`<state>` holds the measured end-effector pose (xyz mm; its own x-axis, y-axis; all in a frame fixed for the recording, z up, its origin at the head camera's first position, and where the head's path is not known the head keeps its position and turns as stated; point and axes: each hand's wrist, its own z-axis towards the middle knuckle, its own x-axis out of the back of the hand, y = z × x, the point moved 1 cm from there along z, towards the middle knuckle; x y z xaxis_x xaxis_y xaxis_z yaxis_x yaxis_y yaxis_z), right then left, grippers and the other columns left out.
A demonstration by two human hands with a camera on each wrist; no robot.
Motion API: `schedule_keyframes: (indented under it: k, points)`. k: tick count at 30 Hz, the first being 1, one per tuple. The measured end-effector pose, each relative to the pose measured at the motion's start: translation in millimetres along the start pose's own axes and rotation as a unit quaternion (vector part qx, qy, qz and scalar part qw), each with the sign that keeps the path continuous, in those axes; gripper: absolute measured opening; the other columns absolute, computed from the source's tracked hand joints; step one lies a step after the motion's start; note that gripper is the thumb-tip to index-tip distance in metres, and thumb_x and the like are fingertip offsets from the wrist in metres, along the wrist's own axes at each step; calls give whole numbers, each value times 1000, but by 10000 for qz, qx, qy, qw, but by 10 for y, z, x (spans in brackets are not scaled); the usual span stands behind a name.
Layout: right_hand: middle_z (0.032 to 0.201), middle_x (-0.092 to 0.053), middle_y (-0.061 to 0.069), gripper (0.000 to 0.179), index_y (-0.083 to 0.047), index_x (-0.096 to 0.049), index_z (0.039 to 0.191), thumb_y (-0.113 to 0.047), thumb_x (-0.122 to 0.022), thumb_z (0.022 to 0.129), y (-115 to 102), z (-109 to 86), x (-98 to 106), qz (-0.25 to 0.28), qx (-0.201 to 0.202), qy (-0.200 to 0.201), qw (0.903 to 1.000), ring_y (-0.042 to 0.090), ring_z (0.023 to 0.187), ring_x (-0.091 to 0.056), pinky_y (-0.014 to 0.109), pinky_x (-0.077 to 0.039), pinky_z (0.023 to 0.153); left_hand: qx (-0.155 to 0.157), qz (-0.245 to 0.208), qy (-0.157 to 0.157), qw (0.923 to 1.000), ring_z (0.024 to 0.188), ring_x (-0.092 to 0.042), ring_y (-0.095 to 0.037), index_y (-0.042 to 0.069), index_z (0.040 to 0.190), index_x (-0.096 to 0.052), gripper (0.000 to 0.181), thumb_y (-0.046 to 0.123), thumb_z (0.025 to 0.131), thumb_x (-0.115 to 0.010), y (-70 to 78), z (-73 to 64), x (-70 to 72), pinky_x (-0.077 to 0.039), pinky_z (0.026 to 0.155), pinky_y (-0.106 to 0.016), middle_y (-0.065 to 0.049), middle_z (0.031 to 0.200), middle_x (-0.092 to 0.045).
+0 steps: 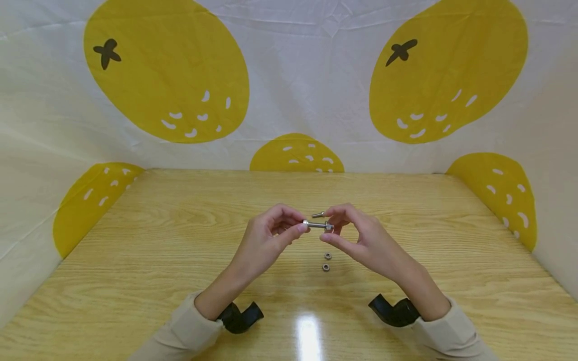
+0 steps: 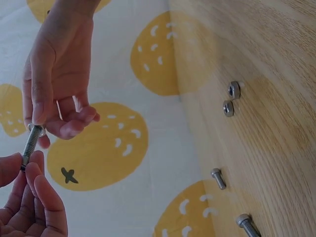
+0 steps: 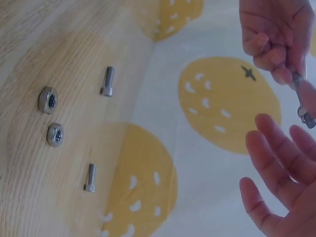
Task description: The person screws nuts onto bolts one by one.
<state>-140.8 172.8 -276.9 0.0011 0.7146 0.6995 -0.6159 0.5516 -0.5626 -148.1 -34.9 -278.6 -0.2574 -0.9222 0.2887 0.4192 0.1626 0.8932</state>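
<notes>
My left hand (image 1: 271,233) pinches the head end of a metal bolt (image 1: 317,225), held level above the table. A hex nut (image 1: 329,227) sits on the bolt near its far end, with a bit of thread beyond it. Around that nut my right hand (image 1: 368,240) is poised, thumb and forefinger apart on either side. In the right wrist view, its fingers (image 3: 281,158) are spread and relaxed, and the nut (image 3: 303,112) shows beside the thumb. Whether the thumb touches the nut I cannot tell.
Two loose nuts (image 1: 327,261) lie on the wooden table (image 1: 180,260) below the hands. Behind them lies a bolt (image 1: 318,214); the right wrist view shows that bolt and a second bolt (image 3: 90,177). A fabric backdrop (image 1: 311,75) with yellow fruit prints surrounds the table.
</notes>
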Motion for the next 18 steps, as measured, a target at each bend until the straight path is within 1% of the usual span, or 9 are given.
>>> schedule_keyframes:
  k: [4,8,10,13,18]
  points:
    - [92,-62,-7,29,-11,-53,107,-10,-69,83,1,2,-12,26,398,139,9991,4,81,-57,23,-50,71,2,-36,-22,10000,74,-61,-14,8,100,-63,15,18,88,-64,-1,-3,-5,-51,65,-26,-6,89,-67]
    - [91,-62,-7,25,-10,-54,102,-5,-68,83,18,8,-19,27,695,271,9972,3,79,-57,22,-49,70,3,-37,-28,10000,74,-61,-14,8,100,-63,15,18,88,-64,2,-4,-9,-51,65,-26,-7,89,-67]
    - [89,-62,-7,23,-10,-55,101,-5,-68,83,27,8,-22,-6,779,328,9964,3,78,-56,22,-49,69,-19,-36,-28,10000,74,-61,-14,8,99,-63,15,17,88,-64,1,-4,-10,-51,65,-26,-7,89,-67]
    - [87,-62,-6,18,-11,-56,100,-8,-66,85,25,2,-21,-54,753,320,9966,3,78,-56,23,-49,70,-57,-37,-36,10000,74,-61,-14,8,99,-63,15,18,88,-64,-3,-4,-15,-52,65,-26,-6,89,-68]
    - [84,-61,-9,3,-14,-59,93,-14,-60,91,5,-14,-10,-270,426,192,9985,4,80,-53,27,-47,72,-65,85,-3,9999,75,-61,-14,10,99,-65,15,20,88,-65,-7,-5,-20,-51,67,-25,-4,89,-67]
